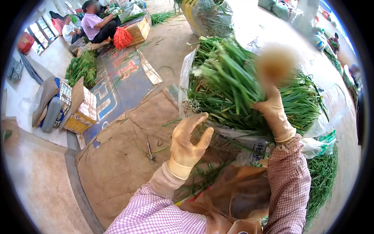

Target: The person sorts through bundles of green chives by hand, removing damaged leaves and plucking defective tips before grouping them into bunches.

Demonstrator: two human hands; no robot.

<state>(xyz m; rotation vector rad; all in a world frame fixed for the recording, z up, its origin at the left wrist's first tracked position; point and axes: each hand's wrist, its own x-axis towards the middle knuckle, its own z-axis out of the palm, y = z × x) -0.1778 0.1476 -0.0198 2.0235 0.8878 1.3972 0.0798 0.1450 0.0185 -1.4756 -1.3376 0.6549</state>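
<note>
My left hand [189, 141], in a pale glove, is raised over the brown floor covering with thumb and fingers apart and nothing between them. My right hand [270, 111], also gloved, grips a bunch of long green stalks [233, 74] at its right end. The bunch is slightly blurred and lies over a large pile of similar greens [302, 107]. That pile sits in a clear plastic wrapping [186, 74]. A round brownish blur covers the area just above my right hand.
A carton [83, 105] stands at the left, near a heap of greens [82, 68]. Another full bag [210, 19] is at the top. A person [93, 23] sits at the upper left beside a box [138, 30]. More greens [323, 179] lie at the lower right.
</note>
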